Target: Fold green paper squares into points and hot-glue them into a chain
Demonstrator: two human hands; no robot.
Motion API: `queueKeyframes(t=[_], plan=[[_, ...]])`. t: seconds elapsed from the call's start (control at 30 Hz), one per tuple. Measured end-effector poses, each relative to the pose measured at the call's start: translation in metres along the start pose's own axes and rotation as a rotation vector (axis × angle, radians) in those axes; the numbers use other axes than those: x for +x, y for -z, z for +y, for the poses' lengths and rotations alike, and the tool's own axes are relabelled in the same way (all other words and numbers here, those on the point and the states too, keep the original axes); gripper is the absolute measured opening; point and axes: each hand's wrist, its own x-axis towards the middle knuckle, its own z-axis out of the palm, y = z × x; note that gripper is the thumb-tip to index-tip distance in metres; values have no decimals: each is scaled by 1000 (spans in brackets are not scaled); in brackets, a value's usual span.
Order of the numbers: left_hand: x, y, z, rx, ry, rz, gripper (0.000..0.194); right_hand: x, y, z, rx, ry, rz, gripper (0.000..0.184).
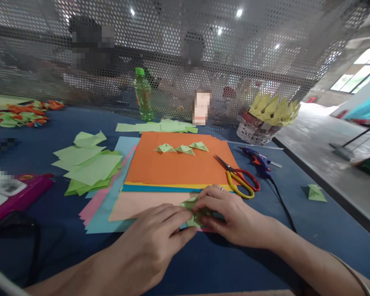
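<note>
The left hand (160, 238) and right hand (231, 213), fingers bent, press a pale green paper piece (193, 211) between them at the near edge of the coloured sheets (181, 164); their fingers partly cover it. The piece is small, matte and creased, its full outline hidden. Beyond it, red-and-yellow-handled scissors (239, 176) lie open on the orange top sheet's right side, tips pointing away. Farther back on that sheet, three folded green pieces (185, 149) form a loose row, each peaked and pointed at its ends.

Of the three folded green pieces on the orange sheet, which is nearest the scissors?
The rightmost piece: its right end is close to the tips of the scissors; the other two sit farther left.
</note>
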Motion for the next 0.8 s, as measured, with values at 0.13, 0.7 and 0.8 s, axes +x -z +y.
queueKeyframes(t=[0.13,0.7,0.8], plan=[[0,-1,0,-10,5,-8,43,1,-3,0,-28,-26,12,14],[-4,-1,2,39,-7,18,40,7,3,13,222,199,7,26],[-5,-1,2,33,-5,33,38,8,3,15,248,236,8,28]])
